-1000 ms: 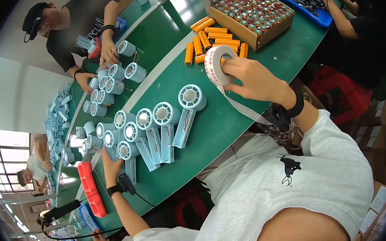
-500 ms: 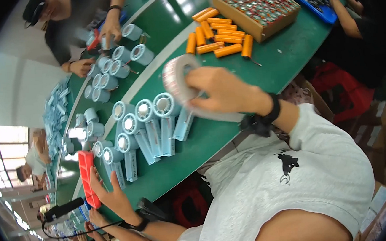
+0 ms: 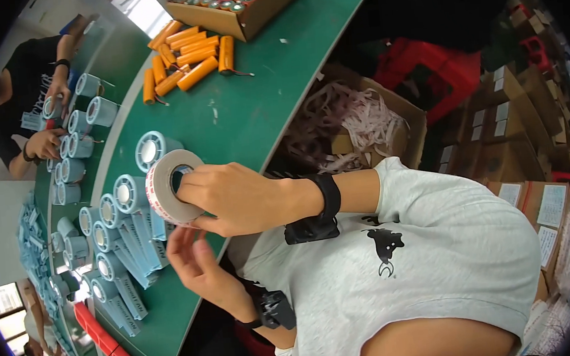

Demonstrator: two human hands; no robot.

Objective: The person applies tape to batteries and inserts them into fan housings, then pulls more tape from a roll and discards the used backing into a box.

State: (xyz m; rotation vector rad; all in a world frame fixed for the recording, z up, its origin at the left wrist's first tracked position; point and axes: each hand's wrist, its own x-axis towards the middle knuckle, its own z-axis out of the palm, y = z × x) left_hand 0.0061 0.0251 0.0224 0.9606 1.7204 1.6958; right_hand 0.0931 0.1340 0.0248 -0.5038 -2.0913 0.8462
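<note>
My right hand (image 3: 229, 200) grips a roll of white tape (image 3: 161, 192) with red print, its fingers through the core. Just below the roll is my left hand (image 3: 205, 273), its fingers loosely curled and the thumb apart; the fingertips come close to the roll's lower edge. Whether they touch a loose tape end cannot be made out. Behind the roll stands a light-blue handheld fan (image 3: 149, 151), partly covered by it. Several more such fans (image 3: 127, 195) with flat handles lie in rows to the left on the green table (image 3: 245, 107).
Orange wrapped battery packs (image 3: 198, 74) with wires lie at the far side, beside a cardboard box (image 3: 244, 24) of cells. A red tray (image 3: 102, 336) sits at lower left. Across the table a co-worker (image 3: 33, 85) handles blue fan housings. A carton of paper strips (image 3: 421, 108) stands right of the table.
My view has swung to the right. The tape roll in my right hand is now over the nearest fans, and my left hand has come from beside the red tray to just under the roll.
</note>
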